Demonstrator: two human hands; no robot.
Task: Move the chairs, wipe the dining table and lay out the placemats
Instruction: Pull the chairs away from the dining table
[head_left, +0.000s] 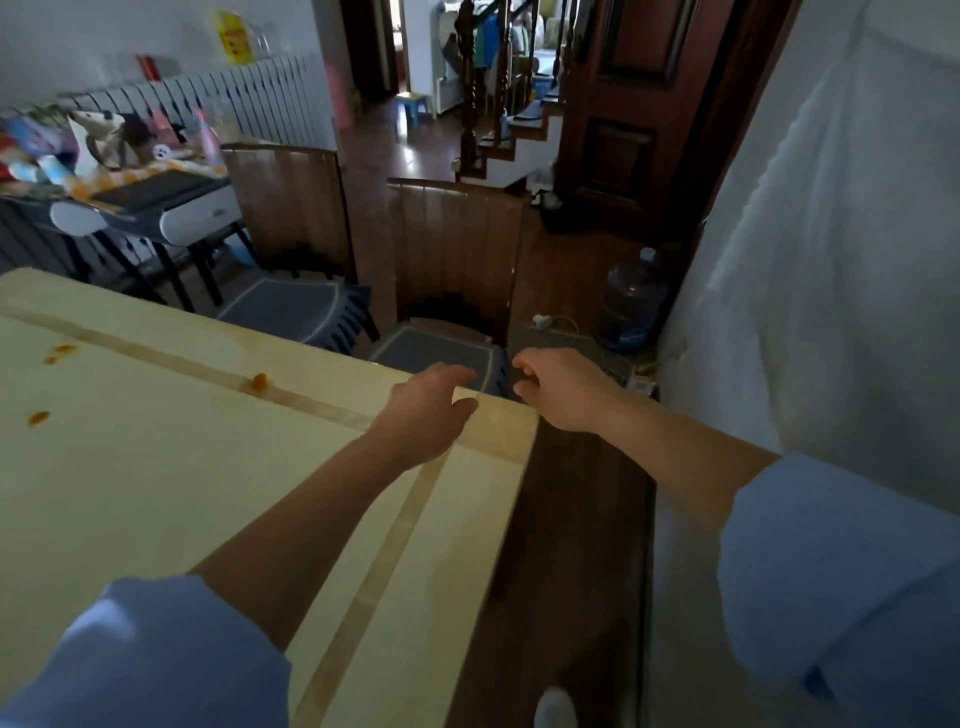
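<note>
Nearer chair (447, 291) stands at the dining table's (156, 467) far corner; left hand (426, 410) and right hand (558, 387) reach toward it, both wide and empty, likely to drag it clear.

Pale cream wooden dining table (156, 467): top bare except small orange food smears (258, 382) near the far inlay strip. Two brown slat-backed wooden chairs with grey seat pads (452, 249) stand tight against the far edge. A narrow strip of dark wood floor (576, 545) separates the table from the white wall (831, 260); dark water jug (631, 299) blocks its far end.
</note>
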